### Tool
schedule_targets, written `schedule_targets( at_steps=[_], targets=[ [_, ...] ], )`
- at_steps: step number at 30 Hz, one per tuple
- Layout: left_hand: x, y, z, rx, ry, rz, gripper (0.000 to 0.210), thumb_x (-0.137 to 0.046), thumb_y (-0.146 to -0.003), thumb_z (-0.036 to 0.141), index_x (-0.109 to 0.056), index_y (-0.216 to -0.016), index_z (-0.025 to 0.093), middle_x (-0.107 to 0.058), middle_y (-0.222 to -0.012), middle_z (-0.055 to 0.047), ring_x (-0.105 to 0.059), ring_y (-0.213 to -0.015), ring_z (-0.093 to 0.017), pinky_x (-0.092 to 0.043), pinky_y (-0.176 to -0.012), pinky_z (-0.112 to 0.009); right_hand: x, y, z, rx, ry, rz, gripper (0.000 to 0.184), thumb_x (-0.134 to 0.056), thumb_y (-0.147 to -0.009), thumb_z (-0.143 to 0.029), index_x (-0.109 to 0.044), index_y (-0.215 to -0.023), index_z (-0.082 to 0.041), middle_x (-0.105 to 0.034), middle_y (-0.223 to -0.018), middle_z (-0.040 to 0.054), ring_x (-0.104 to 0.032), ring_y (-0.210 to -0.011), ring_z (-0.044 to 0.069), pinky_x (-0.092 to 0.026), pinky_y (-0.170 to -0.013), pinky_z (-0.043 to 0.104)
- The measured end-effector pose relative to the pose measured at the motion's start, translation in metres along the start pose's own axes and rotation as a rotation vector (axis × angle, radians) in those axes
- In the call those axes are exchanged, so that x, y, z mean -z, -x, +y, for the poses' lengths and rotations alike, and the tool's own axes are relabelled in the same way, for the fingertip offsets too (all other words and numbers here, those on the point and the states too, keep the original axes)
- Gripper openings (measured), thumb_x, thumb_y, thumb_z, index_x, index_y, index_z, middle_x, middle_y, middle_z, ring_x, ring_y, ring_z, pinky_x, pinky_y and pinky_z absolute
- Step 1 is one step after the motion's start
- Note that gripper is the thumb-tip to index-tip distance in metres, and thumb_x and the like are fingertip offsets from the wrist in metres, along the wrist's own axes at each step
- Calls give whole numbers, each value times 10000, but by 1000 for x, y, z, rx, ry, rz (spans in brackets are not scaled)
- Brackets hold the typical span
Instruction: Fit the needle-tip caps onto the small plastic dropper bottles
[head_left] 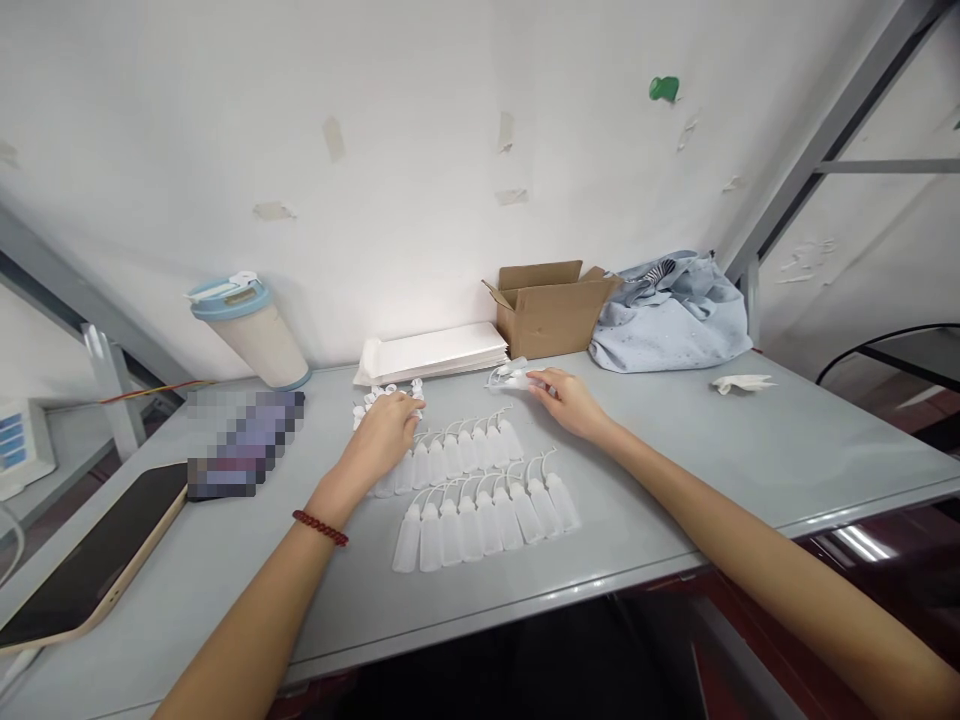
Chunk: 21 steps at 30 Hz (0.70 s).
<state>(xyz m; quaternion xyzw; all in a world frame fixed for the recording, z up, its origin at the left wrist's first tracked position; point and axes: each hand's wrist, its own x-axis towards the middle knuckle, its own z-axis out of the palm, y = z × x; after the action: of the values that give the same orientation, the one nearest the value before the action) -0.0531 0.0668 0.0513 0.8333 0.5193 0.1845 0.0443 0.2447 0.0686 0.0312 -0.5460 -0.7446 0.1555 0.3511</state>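
Note:
My left hand point(385, 432) is over a pile of small white caps point(369, 400), its fingers curled down and closed among them. What its fingertips hold, if anything, is hidden. My right hand point(568, 402) has its thumb and fingers closed on a small translucent squeeze bottle point(519, 380) with a thin curved tip, in front of the cardboard box. Closer to me, similar bottles with bent spouts lie side by side in two rows, a back row point(465, 450) partly covered by my left hand and a front row point(487, 522).
A stack of white sheets point(439, 352), an open cardboard box point(559, 318) and a light blue cloth bag point(675, 315) line the wall. At left stand a tumbler point(259, 335), a phone point(90, 560) and a blurred-out item point(247, 445). A crumpled tissue point(742, 383) lies right.

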Motion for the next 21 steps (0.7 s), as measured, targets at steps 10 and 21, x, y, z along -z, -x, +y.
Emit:
schedule_targets(
  at_steps=[10, 21],
  targets=[
    [-1, -3, 7, 11, -29, -66, 299, -418, -815, 142, -696, -924, 154, -686, -960, -121, -630, -901, -272, -483, -800, -378, -1, -8, 24, 10, 125, 54, 281, -547, -923, -298, -560, -1173, -170, -584, -1183, 84, -608, -976, 206, -522, -820, 409],
    [5, -3, 19, 60, 90, -4, 246, -495, -782, 228, -689, -902, 135, -687, -938, -138, -634, -853, -289, -485, -784, -418, -3, -8, 22, -156, 30, 172, 303, -557, -917, -298, -548, -1188, -161, -581, -1184, 85, -608, -979, 213, -525, -813, 415]
  ],
)
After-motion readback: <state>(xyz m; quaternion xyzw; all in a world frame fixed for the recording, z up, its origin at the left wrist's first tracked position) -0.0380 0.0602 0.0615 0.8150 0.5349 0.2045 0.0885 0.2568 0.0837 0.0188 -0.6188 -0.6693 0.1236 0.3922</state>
